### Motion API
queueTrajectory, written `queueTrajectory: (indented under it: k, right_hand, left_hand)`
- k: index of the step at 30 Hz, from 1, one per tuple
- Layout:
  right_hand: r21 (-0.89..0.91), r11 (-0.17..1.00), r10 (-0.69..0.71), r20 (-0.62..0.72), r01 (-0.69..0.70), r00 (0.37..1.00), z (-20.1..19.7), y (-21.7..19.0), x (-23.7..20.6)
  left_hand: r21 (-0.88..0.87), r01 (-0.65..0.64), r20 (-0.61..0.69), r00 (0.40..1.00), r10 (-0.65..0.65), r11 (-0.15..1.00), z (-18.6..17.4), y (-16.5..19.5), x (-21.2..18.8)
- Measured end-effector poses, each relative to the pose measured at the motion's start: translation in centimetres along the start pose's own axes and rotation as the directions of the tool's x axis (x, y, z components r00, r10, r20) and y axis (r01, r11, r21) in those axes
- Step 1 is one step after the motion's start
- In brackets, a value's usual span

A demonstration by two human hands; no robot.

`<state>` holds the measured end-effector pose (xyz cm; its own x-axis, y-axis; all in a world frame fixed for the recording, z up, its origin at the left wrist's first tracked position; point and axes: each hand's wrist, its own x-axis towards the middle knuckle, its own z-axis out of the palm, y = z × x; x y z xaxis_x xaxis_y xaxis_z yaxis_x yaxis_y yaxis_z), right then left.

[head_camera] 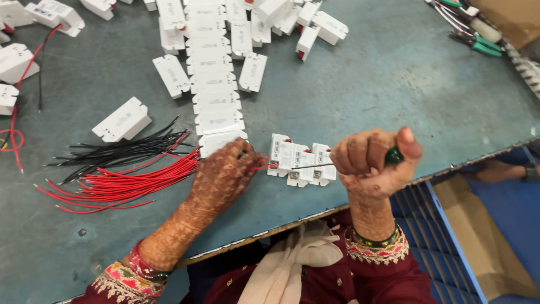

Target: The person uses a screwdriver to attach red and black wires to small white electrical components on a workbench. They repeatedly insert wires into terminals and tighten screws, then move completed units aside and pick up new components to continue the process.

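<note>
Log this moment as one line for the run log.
left hand: pinching red wire at white module | right hand: gripping screwdriver, tip at module | red wires beside left hand

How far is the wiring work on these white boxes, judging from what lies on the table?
Done: hard to tell; no finished box is clearly wired. In hand: the left hand holds a red wire at the white boxes near the table edge, while the right hand drives a screwdriver into one. Left: loose red wires, black wires and a row of boxes.
</note>
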<state>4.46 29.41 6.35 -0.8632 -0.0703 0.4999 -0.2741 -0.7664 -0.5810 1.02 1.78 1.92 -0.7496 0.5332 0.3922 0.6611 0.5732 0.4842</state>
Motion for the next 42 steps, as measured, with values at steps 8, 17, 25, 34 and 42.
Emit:
queueTrajectory:
  k: [8, 17, 25, 34, 42]
  right_hand:
    - [-0.141, 0.988, 0.063, -0.029, -0.066, 0.998, -0.1, -1.7, -1.9]
    - [-0.104, 0.988, 0.113, -0.029, -0.116, 0.993, -1.1, -1.0, -1.6]
    - [-0.125, 0.985, 0.121, 0.017, -0.118, 0.993, -1.3, -0.6, -0.7]
    - [-0.245, 0.966, 0.138, 0.214, -0.084, 0.967, 0.1, -0.1, 0.7]
    - [-0.294, 0.950, 0.166, 0.183, -0.107, 0.969, 1.4, 0.0, 1.1]
  left_hand:
    - [-0.097, 0.041, 0.078, 0.996, -0.033, 0.994, 0.5, 3.5, -0.5]
    - [-0.202, 0.013, 0.169, 0.985, 0.021, 0.979, 4.2, 3.2, -0.3]
    - [-0.219, 0.000, 0.148, 0.988, 0.033, 0.976, 4.8, 2.5, -0.5]
    - [-0.203, -0.089, 0.007, 0.996, 0.093, 0.975, 5.2, 2.6, -0.2]
    - [-0.250, -0.072, -0.025, 0.997, 0.068, 0.966, 5.3, 3.1, 0.7]
